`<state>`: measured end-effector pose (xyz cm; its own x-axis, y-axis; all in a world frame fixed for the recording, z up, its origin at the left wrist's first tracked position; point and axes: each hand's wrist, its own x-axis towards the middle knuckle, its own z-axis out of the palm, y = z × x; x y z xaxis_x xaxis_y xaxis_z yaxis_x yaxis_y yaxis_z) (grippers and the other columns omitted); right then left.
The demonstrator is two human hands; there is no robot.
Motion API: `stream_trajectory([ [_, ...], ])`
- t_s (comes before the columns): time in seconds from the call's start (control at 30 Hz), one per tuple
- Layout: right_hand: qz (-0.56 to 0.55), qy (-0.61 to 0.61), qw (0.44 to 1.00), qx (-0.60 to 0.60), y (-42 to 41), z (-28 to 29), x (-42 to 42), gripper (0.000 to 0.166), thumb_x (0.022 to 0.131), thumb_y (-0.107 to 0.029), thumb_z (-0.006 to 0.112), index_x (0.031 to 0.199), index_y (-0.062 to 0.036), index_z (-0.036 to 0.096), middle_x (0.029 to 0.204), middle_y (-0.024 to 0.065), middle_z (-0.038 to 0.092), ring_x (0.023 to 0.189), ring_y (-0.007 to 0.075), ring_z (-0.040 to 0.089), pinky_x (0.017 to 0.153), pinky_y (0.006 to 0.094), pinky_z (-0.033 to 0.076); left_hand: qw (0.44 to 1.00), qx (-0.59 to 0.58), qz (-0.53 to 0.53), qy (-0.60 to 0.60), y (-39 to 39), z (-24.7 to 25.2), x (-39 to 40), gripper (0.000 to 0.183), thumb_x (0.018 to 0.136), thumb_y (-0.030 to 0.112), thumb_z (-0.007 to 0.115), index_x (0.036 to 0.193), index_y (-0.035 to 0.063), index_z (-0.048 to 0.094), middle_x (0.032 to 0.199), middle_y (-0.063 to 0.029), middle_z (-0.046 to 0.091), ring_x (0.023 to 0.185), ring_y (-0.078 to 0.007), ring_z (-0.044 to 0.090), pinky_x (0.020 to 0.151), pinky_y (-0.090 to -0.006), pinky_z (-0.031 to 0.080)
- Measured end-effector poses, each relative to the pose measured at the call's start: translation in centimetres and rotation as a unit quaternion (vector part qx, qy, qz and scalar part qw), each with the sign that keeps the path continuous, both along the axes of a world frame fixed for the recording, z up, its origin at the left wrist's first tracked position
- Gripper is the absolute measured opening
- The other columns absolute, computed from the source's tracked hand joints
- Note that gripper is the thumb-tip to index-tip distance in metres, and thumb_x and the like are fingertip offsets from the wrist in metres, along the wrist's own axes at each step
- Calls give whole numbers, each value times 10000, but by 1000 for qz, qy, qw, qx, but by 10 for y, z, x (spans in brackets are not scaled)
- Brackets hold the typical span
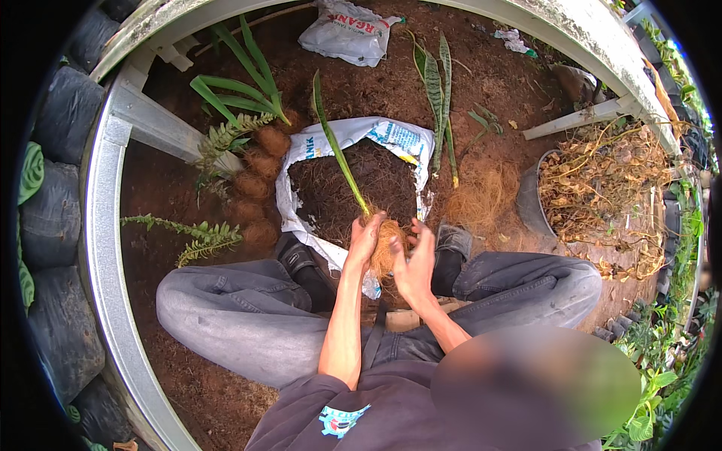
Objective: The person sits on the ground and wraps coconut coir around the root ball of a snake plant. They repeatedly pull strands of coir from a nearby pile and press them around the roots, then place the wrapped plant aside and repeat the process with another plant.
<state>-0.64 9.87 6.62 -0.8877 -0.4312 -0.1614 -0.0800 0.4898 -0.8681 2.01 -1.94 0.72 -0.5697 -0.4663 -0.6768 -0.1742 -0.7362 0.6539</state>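
My left hand point(364, 239) holds a ball of coconut fibre point(384, 248) around the base of a snake plant leaf point(337, 149), which points up and to the left. My right hand point(414, 256) is just right of the fibre ball, its fingers apart and curved; whether they touch it is hard to tell. Beneath and beyond the hands lies an opened white plastic sack point(287, 197) with dark potting soil point(344, 180) inside. Loose coconut fibre point(485, 197) lies to the right, below more snake plant leaves point(437, 96).
Several fibre-wrapped root balls point(251, 185) with ferns point(208, 234) and long-leaved plants point(265, 84) line the left. A white bag point(347, 34) lies at the top. A pot of dried plants point(533, 194) stands right. A metal frame point(104, 225) surrounds the place; black planting bags point(53, 214) stand outside it.
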Motion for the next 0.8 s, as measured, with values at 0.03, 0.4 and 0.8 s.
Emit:
stream_trajectory([
  [0.03,44,104,994,3,-2,-12,2,713,895,-509,551,1328,27,366,1326,276,387,1120,390,507,921,475,421,999,-2,4,36,2,-3,-3,338,896,185,609,1124,-7,450,910,-184,653,820,-247,661,662,-327,565],
  [0.4,-32,-471,842,-262,-4,-34,-12,518,941,-394,552,1253,2,434,1024,109,600,947,199,608,847,321,492,962,163,-42,215,-7,0,2,241,867,221,609,899,-16,628,1087,-234,643,961,-269,644,882,-397,514],
  [0.8,60,93,992,52,-5,-21,13,537,939,-401,529,1262,4,388,1217,237,531,1093,367,564,888,420,452,993,7,-37,115,4,3,-3,269,916,189,580,1119,18,537,937,-166,665,810,-185,660,681,-292,547],
])
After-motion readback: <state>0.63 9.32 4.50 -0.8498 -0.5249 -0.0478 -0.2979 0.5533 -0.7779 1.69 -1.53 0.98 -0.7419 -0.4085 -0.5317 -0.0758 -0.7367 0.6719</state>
